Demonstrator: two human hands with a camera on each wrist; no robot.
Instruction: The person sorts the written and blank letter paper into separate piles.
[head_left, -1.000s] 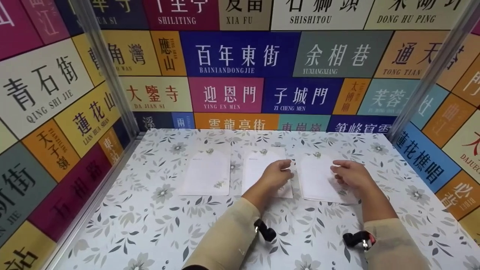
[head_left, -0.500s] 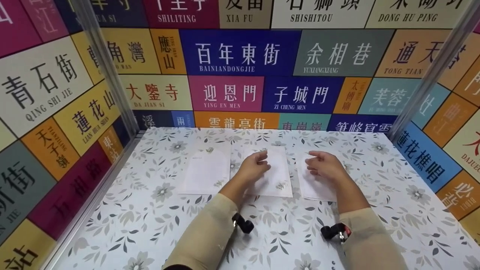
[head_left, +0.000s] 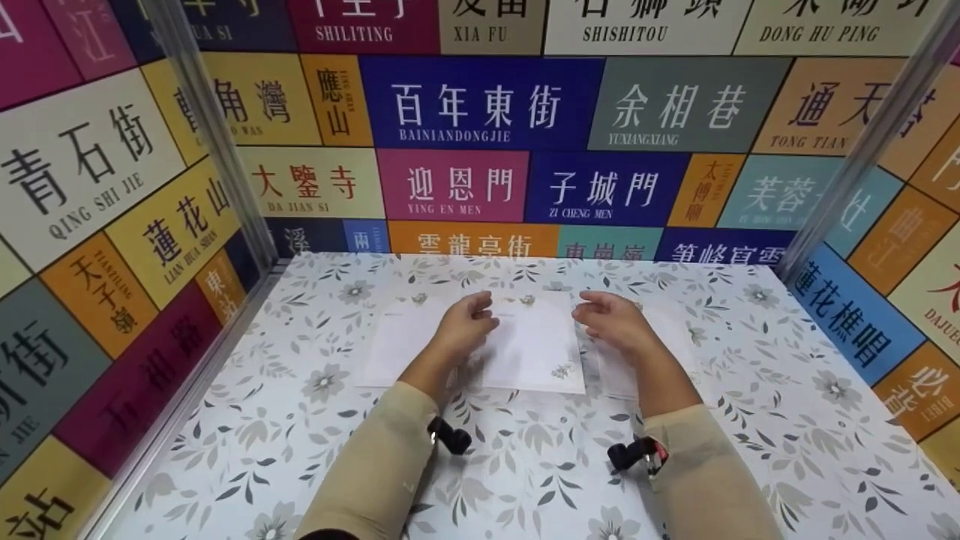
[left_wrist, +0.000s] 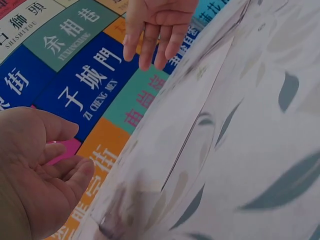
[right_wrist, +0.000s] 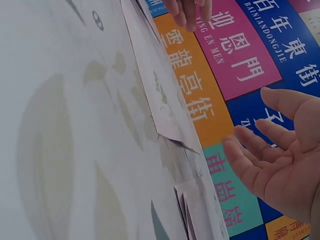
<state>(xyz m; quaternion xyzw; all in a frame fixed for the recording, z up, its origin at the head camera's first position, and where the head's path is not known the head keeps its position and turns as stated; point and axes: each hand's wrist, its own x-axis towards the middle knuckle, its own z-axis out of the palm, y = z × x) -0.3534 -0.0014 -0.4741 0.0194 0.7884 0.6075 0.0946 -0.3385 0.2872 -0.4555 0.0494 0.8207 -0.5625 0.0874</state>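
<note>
Three piles of pale paper sheets with small floral prints lie side by side: a left pile (head_left: 394,349), a middle pile (head_left: 536,349) and a right pile (head_left: 619,375). My left hand (head_left: 459,334) is raised between the left and middle piles, its fingers loosely bent around nothing. Over the inner side of the right pile is my right hand (head_left: 621,328), partly covering it. In the right wrist view this right hand (right_wrist: 285,155) has relaxed fingers and holds nothing. Both palms face each other with the middle pile between them. Air shows between the hands and the paper in the wrist views.
A white cloth with grey leaf and flower prints covers the table (head_left: 525,465). Behind it stands a wall of coloured street-name signs (head_left: 480,105). Clear upright posts (head_left: 225,142) mark the back corners. A small black device (head_left: 450,436) sits at each sleeve.
Both hands have moved left across the piles, the left from the middle pile towards the left one, the right from the right pile's outer edge to its inner side. The piles look unmoved.
</note>
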